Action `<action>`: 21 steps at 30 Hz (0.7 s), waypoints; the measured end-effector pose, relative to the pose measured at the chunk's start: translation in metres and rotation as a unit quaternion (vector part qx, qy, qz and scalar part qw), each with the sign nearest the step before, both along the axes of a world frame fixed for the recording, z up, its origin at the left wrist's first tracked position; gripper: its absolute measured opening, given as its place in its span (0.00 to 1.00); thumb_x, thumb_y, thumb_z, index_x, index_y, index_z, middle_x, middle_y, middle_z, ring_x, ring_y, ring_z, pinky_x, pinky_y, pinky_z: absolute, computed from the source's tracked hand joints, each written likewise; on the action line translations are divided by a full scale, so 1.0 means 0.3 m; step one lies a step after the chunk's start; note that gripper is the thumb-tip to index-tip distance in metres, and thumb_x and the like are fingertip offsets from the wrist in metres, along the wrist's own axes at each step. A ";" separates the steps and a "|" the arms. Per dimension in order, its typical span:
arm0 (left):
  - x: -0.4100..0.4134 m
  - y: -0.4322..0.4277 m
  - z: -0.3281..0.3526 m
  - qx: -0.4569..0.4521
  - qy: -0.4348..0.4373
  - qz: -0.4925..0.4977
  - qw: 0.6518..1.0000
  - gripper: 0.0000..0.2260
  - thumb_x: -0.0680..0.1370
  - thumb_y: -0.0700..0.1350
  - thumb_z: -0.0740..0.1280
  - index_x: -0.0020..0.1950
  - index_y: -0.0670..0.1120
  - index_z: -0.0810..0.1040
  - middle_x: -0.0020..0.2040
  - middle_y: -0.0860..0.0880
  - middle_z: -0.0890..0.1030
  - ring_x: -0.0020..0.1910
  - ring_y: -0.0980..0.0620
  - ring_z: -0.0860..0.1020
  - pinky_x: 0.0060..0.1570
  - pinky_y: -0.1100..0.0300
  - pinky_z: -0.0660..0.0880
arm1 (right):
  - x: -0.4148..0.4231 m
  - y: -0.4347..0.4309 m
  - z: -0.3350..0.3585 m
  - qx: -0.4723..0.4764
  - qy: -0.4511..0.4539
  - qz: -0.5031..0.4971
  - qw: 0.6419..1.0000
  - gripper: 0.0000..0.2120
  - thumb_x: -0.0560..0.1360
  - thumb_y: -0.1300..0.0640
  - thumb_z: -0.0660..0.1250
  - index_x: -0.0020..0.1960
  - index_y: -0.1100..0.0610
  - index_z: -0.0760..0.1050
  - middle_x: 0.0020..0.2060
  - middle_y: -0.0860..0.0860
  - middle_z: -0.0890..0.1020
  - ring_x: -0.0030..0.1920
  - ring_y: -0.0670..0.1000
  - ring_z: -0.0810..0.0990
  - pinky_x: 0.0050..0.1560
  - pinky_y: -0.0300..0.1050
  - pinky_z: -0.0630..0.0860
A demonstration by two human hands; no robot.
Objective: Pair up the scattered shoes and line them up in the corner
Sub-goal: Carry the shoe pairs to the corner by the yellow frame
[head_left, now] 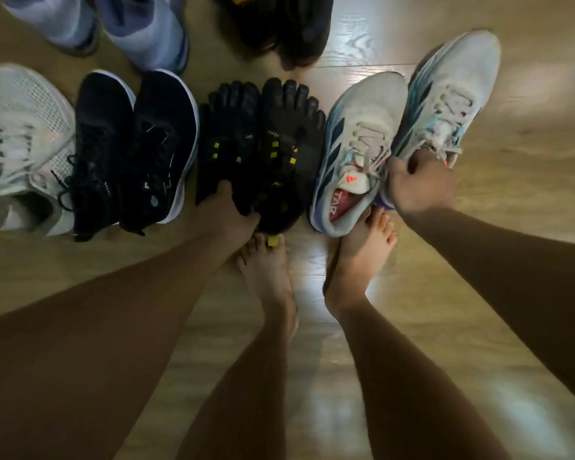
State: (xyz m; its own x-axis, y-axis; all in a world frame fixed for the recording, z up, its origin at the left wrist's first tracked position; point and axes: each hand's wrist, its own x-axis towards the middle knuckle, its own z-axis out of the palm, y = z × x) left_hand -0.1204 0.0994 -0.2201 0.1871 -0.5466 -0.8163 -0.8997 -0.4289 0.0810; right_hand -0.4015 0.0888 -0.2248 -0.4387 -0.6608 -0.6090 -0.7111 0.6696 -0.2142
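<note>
A row of shoes lies on the wooden floor. From the left: a white mesh pair (27, 141), a black sneaker pair (133, 151), a black five-toe pair with yellow tabs (263, 141), then a white-and-teal sneaker (356, 144). My left hand (226, 207) grips the heel ends of the five-toe pair. My right hand (419, 184) holds the heel opening of the second white-and-teal sneaker (452, 91), which is angled to the right beside its mate.
Behind the row stand a light blue pair (120, 24) and another dark pair (286, 24). My bare feet (312, 260) are just behind the row's heels. Bare wooden floor (528, 134) spreads to the right.
</note>
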 end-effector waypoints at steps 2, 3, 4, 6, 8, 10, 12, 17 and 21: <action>-0.014 0.002 0.000 -0.005 -0.006 0.005 1.000 0.25 0.74 0.53 0.70 0.66 0.45 0.65 0.57 0.45 0.80 0.57 0.42 0.78 0.48 0.57 0.67 | -0.007 0.016 0.005 0.001 -0.004 0.029 1.000 0.19 0.76 0.47 0.57 0.55 0.60 0.75 0.49 0.62 0.82 0.51 0.65 0.78 0.47 0.51 0.73; -0.023 0.003 0.001 -0.004 -0.008 0.006 1.000 0.25 0.74 0.53 0.69 0.66 0.45 0.64 0.57 0.45 0.80 0.57 0.42 0.78 0.50 0.56 0.68 | -0.017 0.025 0.007 0.003 -0.007 0.050 0.999 0.19 0.76 0.47 0.56 0.55 0.60 0.74 0.49 0.62 0.82 0.50 0.65 0.78 0.46 0.51 0.72; -0.034 0.000 0.004 0.003 -0.009 0.006 1.000 0.26 0.75 0.53 0.69 0.66 0.45 0.63 0.57 0.45 0.79 0.58 0.41 0.77 0.54 0.54 0.69 | -0.020 0.027 0.031 0.006 -0.001 0.070 0.997 0.20 0.76 0.46 0.55 0.55 0.60 0.74 0.48 0.62 0.82 0.49 0.65 0.78 0.44 0.50 0.71; -0.052 -0.001 0.006 0.022 -0.002 0.011 1.000 0.29 0.74 0.52 0.70 0.67 0.44 0.59 0.59 0.43 0.78 0.58 0.40 0.77 0.60 0.48 0.72 | -0.029 0.036 0.053 0.018 0.003 0.097 0.995 0.23 0.74 0.44 0.52 0.55 0.59 0.74 0.47 0.63 0.81 0.47 0.64 0.78 0.42 0.48 0.69; -0.058 -0.003 0.011 0.036 0.016 0.026 0.999 0.31 0.74 0.52 0.70 0.68 0.44 0.57 0.61 0.42 0.77 0.58 0.39 0.77 0.58 0.47 0.75 | -0.011 0.063 0.070 0.067 -0.004 0.142 0.988 0.24 0.74 0.42 0.54 0.56 0.59 0.73 0.47 0.62 0.81 0.47 0.62 0.78 0.44 0.48 0.72; -0.053 -0.015 0.014 0.036 0.034 0.047 0.998 0.32 0.75 0.51 0.70 0.69 0.43 0.56 0.62 0.42 0.76 0.59 0.40 0.77 0.56 0.51 0.75 | 0.000 0.055 0.097 0.099 -0.009 0.182 0.978 0.22 0.73 0.41 0.61 0.57 0.58 0.72 0.48 0.59 0.80 0.48 0.62 0.78 0.45 0.48 0.73; -0.040 -0.031 0.017 0.036 0.039 0.069 0.996 0.32 0.75 0.52 0.70 0.70 0.43 0.56 0.63 0.42 0.76 0.60 0.40 0.77 0.54 0.52 0.75 | 0.026 0.025 0.115 0.128 -0.035 0.184 0.974 0.20 0.72 0.40 0.65 0.51 0.56 0.72 0.46 0.58 0.80 0.46 0.59 0.77 0.43 0.46 0.72; -0.031 -0.039 -0.013 0.010 0.030 0.082 0.996 0.33 0.74 0.59 0.69 0.69 0.43 0.60 0.65 0.41 0.75 0.62 0.39 0.75 0.59 0.45 0.75 | 0.046 0.296 -0.279 0.261 -0.001 0.173 0.950 0.24 0.73 0.28 0.57 0.54 0.46 0.75 0.48 0.54 0.79 0.49 0.59 0.73 0.53 0.60 0.74; -0.063 -0.028 -0.032 -0.022 -0.026 0.046 0.998 0.31 0.75 0.61 0.67 0.68 0.42 0.63 0.63 0.41 0.75 0.61 0.38 0.76 0.52 0.49 0.73 | 0.238 0.440 -0.306 0.147 0.099 0.109 0.978 0.08 0.78 0.61 0.60 0.56 0.60 0.71 0.53 0.59 0.76 0.54 0.63 0.73 0.49 0.58 0.66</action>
